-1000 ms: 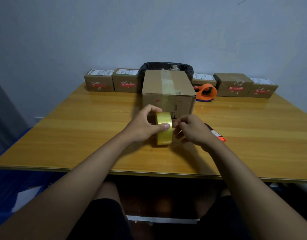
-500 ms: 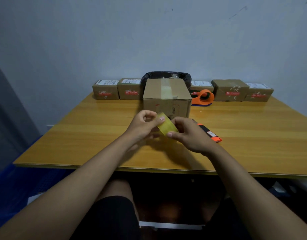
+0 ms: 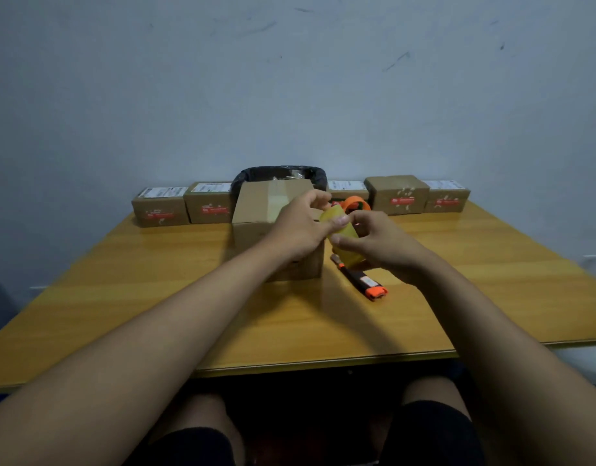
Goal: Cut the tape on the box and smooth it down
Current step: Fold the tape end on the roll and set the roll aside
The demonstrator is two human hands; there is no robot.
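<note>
A yellow roll of tape (image 3: 344, 234) is held up in the air between both hands, in front of the brown cardboard box (image 3: 260, 213) with a tape strip along its top. My left hand (image 3: 298, 228) grips the roll from the left, thumb on its face. From the right, my right hand (image 3: 380, 245) pinches the roll with fingertips at its edge. An orange and black utility knife (image 3: 362, 280) lies on the table just right of the box, below my right hand.
The wooden table (image 3: 155, 297) carries a row of small labelled cardboard boxes (image 3: 160, 206) along the back wall, a black-lined bin (image 3: 279, 174) behind the big box, and an orange tape dispenser (image 3: 357, 204) at the back right.
Both hands have lifted the tape roll off the table, up and a little to the right, and tilted it. The view has shifted upward.
</note>
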